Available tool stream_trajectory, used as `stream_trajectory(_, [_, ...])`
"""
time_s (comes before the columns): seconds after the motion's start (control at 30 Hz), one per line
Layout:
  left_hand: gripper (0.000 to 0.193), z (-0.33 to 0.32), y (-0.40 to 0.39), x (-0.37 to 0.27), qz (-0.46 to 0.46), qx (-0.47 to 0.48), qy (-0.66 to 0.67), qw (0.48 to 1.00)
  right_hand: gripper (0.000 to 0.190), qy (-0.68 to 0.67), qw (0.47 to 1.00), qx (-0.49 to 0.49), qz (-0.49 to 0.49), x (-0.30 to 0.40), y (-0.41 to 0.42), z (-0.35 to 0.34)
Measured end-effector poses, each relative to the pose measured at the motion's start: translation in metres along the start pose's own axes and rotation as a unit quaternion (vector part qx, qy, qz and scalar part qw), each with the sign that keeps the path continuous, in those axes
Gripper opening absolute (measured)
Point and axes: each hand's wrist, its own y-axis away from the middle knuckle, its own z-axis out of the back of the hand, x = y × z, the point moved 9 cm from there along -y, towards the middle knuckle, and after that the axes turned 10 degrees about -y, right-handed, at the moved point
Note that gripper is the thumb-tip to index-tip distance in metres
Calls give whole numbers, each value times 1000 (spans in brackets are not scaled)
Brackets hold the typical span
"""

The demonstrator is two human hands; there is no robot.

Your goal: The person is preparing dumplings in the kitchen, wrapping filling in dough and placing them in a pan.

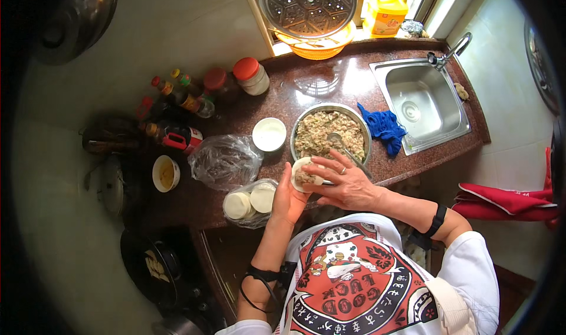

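Observation:
My left hand (291, 199) holds a round dumpling wrapper (302, 184) with minced filling (305, 176) on it. Over the wrapper lies my right hand (349, 182), its fingertips on the wrapper's right part and the filling. A metal bowl (293, 146) of minced filling stands just beyond my hands, and a metal spoon (336, 138) rests in it. To the left of my left hand, stacks of round wrappers (239, 205) sit in clear plastic. A small white bowl (269, 134) stands left of the metal bowl.
A blue cloth (383, 125) lies between the bowl and the steel sink (411, 105). At left are a plastic bag (226, 160), a bowl with yellowish contents (166, 174), bottles (177, 94) and red-lidded jars (252, 76). A dark pan (152, 264) at lower left holds several pale pieces.

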Motion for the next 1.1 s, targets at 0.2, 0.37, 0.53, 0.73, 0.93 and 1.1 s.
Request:
stream_trajectory(0.2, [48, -16, 7, -3, 7, -29, -1, 1000, 38, -38, 998, -9, -42, -20, 3, 1])
stream_trajectory(0.37, [47, -16, 7, 3, 18, -19, 0, 1000, 39, -50, 997, -44, -29, -7, -8, 13])
stream_trajectory(0.53, [48, -26, 10, 1, 11, -13, 11, 1000, 48, -38, 999, 3, -17, -8, -4, 1])
stream_trajectory(0.73, [54, -42, 20, -6, 1, -28, -14, 1000, 58, -65, 991, -66, -91, -22, 5, 14])
stream_trajectory(0.93, [57, -37, 21, -9, -12, -8, -7, 1000, 51, -171, 971, -121, -114, -30, 8, 17])
stream_trajectory(1.1, [54, -39, 23, -12, -13, -22, 9, 1000, 44, -251, 943, -149, -161, -42, 19, 13])
